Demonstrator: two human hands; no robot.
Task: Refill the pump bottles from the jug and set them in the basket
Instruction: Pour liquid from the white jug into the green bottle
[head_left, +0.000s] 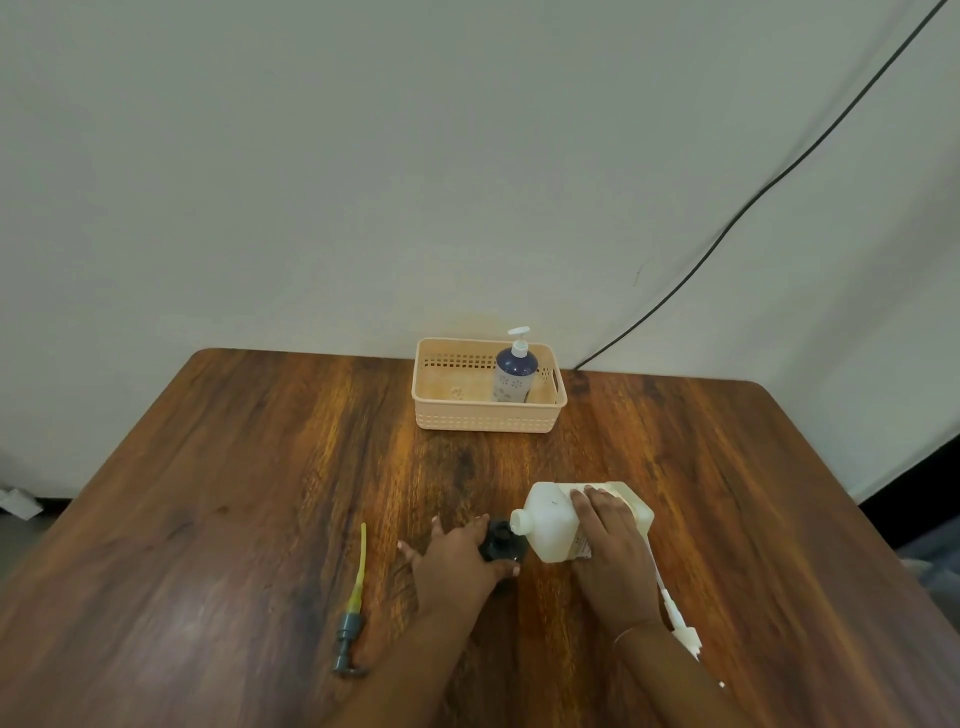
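Wooden desk by a pale wall, right hand grip wrapped around tilted jug, spout over dark bottle clasped by left hand.

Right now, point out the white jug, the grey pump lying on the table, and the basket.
white jug (550, 525): head view, on its side wall near the neck.
grey pump (347, 631): head view, on its collar.
basket (485, 415): head view, on its front wall.

Peach basket — white jug
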